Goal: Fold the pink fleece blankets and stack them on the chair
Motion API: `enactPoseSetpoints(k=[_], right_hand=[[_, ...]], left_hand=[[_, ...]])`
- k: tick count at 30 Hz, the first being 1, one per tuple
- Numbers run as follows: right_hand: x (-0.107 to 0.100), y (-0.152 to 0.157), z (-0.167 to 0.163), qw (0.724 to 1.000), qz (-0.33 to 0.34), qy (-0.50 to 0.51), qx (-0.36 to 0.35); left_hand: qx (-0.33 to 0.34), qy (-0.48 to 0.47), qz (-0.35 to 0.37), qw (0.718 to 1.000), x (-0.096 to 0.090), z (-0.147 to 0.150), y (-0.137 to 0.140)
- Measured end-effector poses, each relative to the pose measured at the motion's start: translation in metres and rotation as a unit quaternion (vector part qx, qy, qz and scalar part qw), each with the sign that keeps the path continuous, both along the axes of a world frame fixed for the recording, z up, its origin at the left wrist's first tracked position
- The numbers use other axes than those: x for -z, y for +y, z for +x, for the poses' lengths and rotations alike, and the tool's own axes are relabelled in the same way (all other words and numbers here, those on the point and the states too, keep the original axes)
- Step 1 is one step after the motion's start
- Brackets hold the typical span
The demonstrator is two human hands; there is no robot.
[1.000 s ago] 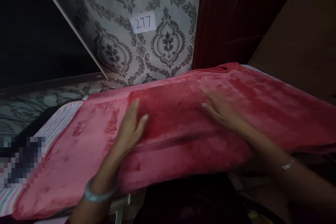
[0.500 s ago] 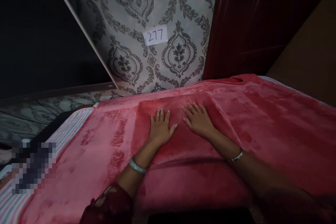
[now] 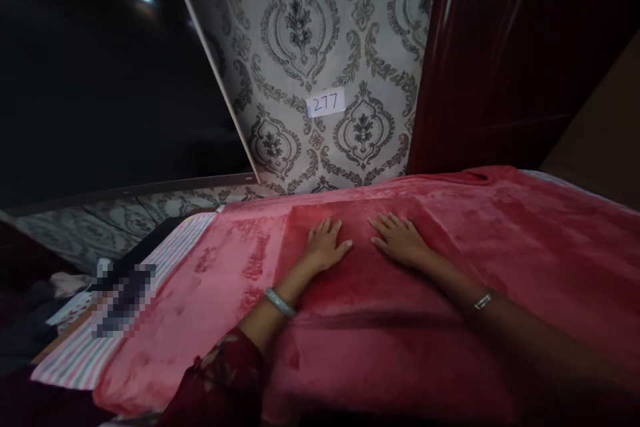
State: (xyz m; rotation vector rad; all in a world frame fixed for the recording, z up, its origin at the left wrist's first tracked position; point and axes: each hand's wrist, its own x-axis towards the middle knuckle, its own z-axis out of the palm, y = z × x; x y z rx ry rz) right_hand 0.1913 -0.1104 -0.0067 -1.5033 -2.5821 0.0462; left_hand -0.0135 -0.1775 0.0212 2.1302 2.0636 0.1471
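My left hand [image 3: 326,245] lies flat, palm down, on a folded red plush cloth [image 3: 360,283], fingers stretched and thumb pointing right. To its right, my right hand [image 3: 399,239] presses flat on the same cloth with its fingers spread; a gap separates the two hands. Neither hand grips anything. The folded cloth is roughly square, darker red, and rests on a larger pink-red plush blanket [image 3: 200,307] spread beneath it. A pale bangle [image 3: 280,303] circles my left wrist and a silver bracelet [image 3: 483,299] my right.
Striped fabric [image 3: 173,247] shows along the blanket's left edge. Beyond stand a patterned wall [image 3: 300,27] with a paper label [image 3: 326,102] reading 277, a large dark screen [image 3: 100,93] at left and a glossy dark-red panel [image 3: 480,60] at right. A pixelated patch covers something at left.
The camera view has turned, so the whole scene sits lower and further right. Both hands remain flat on the folded cloth, in nearly the same place on it.
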Motion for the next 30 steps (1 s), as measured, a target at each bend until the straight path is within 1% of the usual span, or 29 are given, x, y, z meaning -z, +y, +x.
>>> enactPoseSetpoints(k=[3,5,6,7,8,10,13,15,20,30], right_hand=[[-0.039,0.024,-0.008,0.997,-0.070,-0.010,0.008],[-0.056,0.041,-0.016,0.998,-0.058,0.008,0.036],[-0.058,0.048,-0.020,0.998,-0.038,0.019,0.054],[-0.055,0.053,-0.023,0.997,-0.018,0.029,0.071],[-0.047,0.057,-0.024,0.996,-0.004,0.035,0.088],[-0.025,0.062,-0.024,0.993,0.005,0.040,0.113],[0.005,0.064,-0.018,0.991,0.002,0.052,0.126],[0.014,0.066,-0.015,0.990,0.000,0.057,0.127],[0.014,0.073,-0.014,0.990,-0.014,0.056,0.130],[0.015,0.072,-0.015,0.989,-0.013,0.055,0.134]], left_hand=[[-0.021,0.032,0.011,0.999,-0.022,-0.006,0.024],[-0.059,0.060,0.032,0.996,-0.029,-0.010,0.043],[-0.082,0.072,0.040,0.993,-0.028,-0.013,0.051],[-0.103,0.080,0.049,0.990,-0.024,-0.016,0.057],[-0.120,0.084,0.058,0.988,-0.018,-0.020,0.063],[-0.141,0.076,0.078,0.984,-0.001,-0.028,0.068],[-0.146,0.049,0.094,0.984,0.019,-0.039,0.070],[-0.146,0.036,0.085,0.985,0.024,-0.043,0.070],[-0.152,0.014,0.071,0.986,0.023,-0.047,0.070],[-0.147,0.036,0.063,0.987,0.022,-0.047,0.071]])
